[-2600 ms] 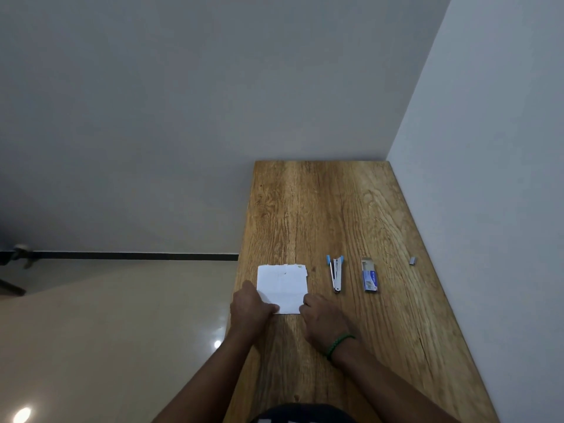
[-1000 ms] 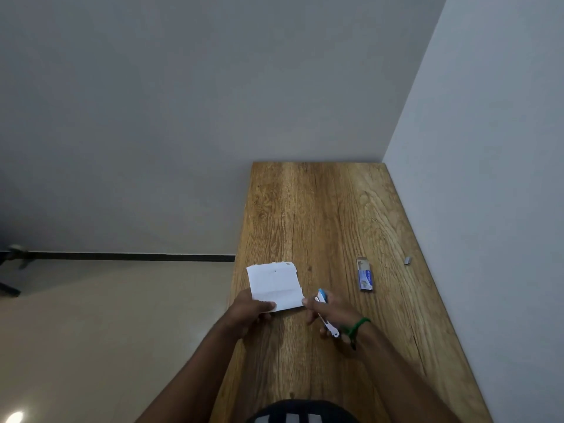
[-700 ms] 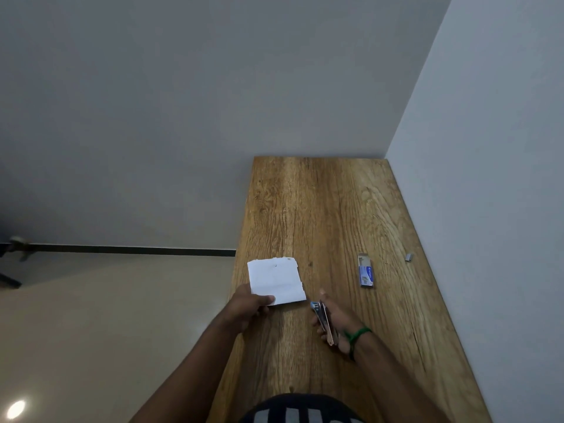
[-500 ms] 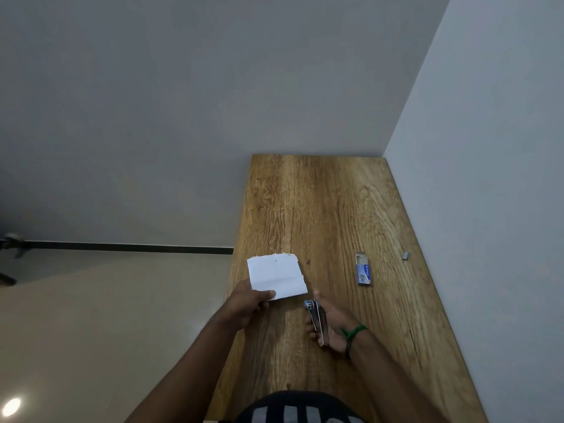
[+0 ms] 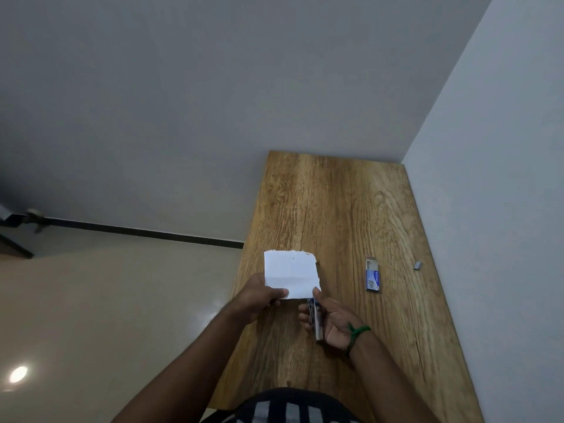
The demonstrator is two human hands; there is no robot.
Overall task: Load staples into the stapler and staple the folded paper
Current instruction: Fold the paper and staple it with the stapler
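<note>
Pinching the near left corner of the folded paper [image 5: 291, 273], the left hand [image 5: 256, 297] reaches in from the lower left with its forearm running diagonally up across the edge of the wooden surface [image 5: 335, 209]. Its thumb lies on top of the sheet and the other fingers are curled beneath, closed on the paper. The white sheet is held out flat, away from the person, its torn far edge toward the wall.

The right hand [image 5: 331, 323] comes in from the lower right, palm turned toward the left, with a green band [image 5: 355, 332] at the wrist. Its fingers are wrapped around the stapler [image 5: 314, 317], gripping it lengthwise so the metal body runs along the palm and its nose points away from the person. That nose meets the near right corner of the paper, with the thumb tip resting on the sheet's corner just above it. Whether the stapler's mouth is already around the paper cannot be made out.

Off to the right on the surface lies the blue staple box [image 5: 373, 274], well apart from both hands, and farther right, near the wall, a small strip of staples [image 5: 417, 265].
</note>
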